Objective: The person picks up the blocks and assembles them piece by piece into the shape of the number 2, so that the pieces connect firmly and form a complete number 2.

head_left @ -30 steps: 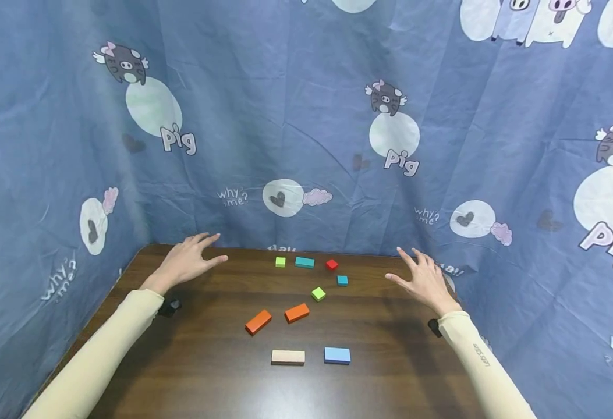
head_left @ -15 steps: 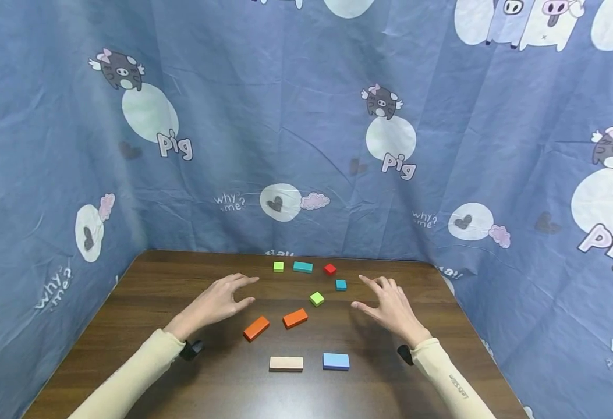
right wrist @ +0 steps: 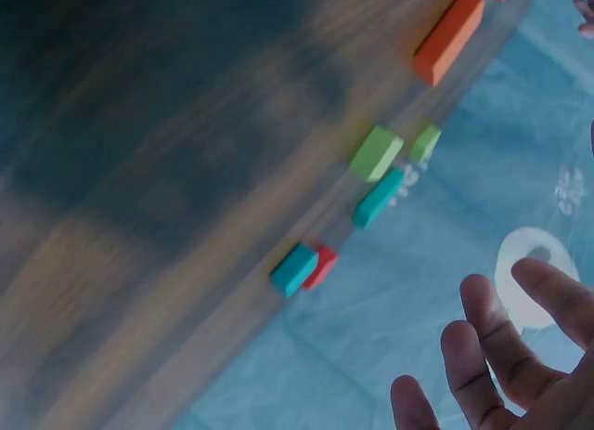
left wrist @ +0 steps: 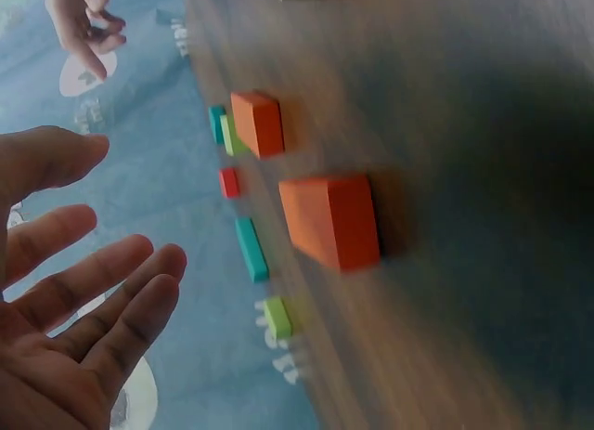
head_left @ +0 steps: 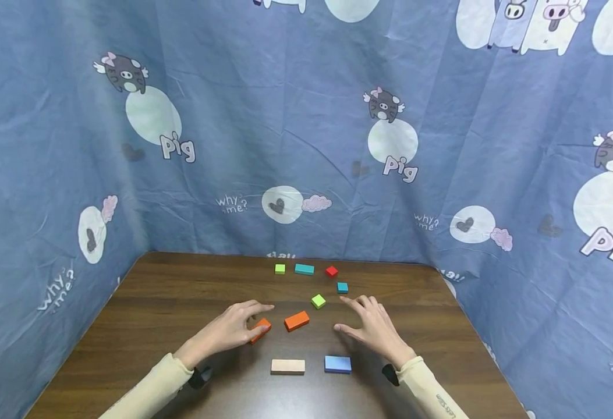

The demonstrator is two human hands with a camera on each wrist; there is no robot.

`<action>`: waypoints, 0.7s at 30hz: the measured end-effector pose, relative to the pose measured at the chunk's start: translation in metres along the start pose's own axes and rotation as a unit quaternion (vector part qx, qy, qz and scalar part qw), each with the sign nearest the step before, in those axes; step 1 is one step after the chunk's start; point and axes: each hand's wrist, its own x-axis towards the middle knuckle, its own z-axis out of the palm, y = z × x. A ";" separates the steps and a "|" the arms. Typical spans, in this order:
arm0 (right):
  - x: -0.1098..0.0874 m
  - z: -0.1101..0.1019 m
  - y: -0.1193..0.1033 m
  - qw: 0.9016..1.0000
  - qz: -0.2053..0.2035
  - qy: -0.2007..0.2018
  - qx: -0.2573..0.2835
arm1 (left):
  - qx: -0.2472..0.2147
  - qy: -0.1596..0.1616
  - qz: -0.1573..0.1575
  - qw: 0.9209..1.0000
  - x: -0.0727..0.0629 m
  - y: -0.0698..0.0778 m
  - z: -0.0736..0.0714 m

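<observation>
My left hand hovers with fingers spread, and its thumb overlaps the left orange block in the head view. In the left wrist view the hand is apart from that block, fingers loosely extended and holding nothing. A second orange block lies just right of it, angled on the table. My right hand, also holding nothing, is in the air with thumb and fingers parted. Nearest its fingertips are a small blue block and a lime green block.
Toward the back of the wooden table lie a lime square, a teal block and a red block. Nearer the front are a beige block and a blue block. A blue patterned curtain stands behind.
Both hands have come inward and down from the table's far sides, the left toward the left orange block, the right toward the middle. The blocks stay where they were.
</observation>
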 end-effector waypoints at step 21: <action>-0.011 0.038 -0.055 0.991 -0.103 -0.079 0.015 | -0.064 -0.100 0.018 0.993 -0.017 0.017 0.028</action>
